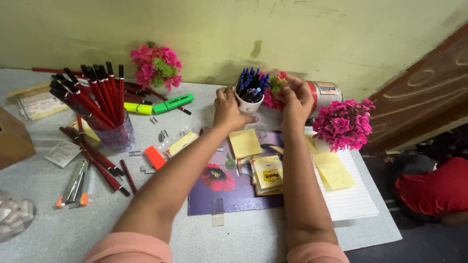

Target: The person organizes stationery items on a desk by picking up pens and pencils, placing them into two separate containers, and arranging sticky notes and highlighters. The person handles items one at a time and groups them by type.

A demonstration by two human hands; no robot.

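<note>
My left hand (228,108) grips the side of a white cup (247,105) filled with several blue pens (252,82), near the back of the table. My right hand (295,99) reaches just right of the cup, its fingers pinched on a small pink flower bunch (276,85) beside the pens. Below my forearms lie yellow sticky note pads (245,142) and a stack of packaged notes (267,174) on a purple flowered board (225,195).
A clear cup of red pencils (100,104) stands at left, with loose pencils, green and yellow highlighters (172,103) and an orange one (155,157). Pink flower bunches (156,65) (343,123), a lined pad (348,197), a silver can (325,92). Table edge at right.
</note>
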